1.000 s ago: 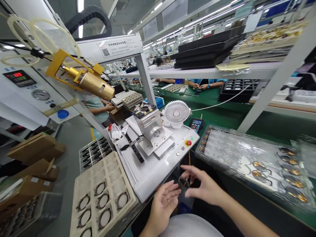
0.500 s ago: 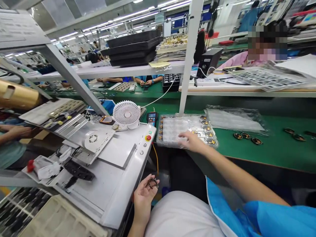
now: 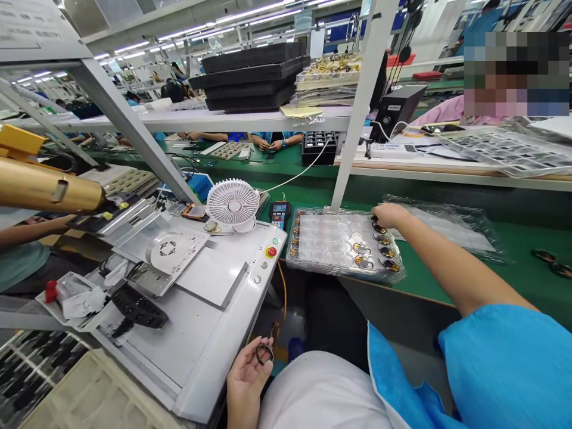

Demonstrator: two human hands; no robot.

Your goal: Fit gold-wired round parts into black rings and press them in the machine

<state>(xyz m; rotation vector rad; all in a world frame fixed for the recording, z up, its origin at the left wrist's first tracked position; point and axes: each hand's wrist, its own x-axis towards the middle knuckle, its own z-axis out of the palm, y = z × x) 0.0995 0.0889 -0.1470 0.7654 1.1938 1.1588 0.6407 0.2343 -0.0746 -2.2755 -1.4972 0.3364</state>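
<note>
My left hand (image 3: 250, 366) is closed at chest height in front of me, its fingertips pinching a thin dark ring (image 3: 264, 355). At the far right corner of a clear plastic tray (image 3: 324, 268), my right hand (image 3: 389, 215) reaches in with its fingers together. Its fingertips touch or nearly touch a dark round part there; what they grip is hidden. Round black-rimmed parts with amber faces (image 3: 386, 252) fill the tray's right column. Some lie in slots beside it (image 3: 363, 261), and more line the left edge. The middle slots look pale and translucent.
A white machine table (image 3: 205, 351) with a red stop button (image 3: 270, 252) and a white fan (image 3: 234, 202) stands left. A handheld keypad device (image 3: 279, 213) sits behind. More clear trays (image 3: 456, 229) lie on the green bench at right. A shelf post (image 3: 357, 119) rises behind the tray.
My right hand has moved from over the tray's middle to its far right corner. My left hand, still holding the ring, is slightly lower and further left. The view has shifted.
</note>
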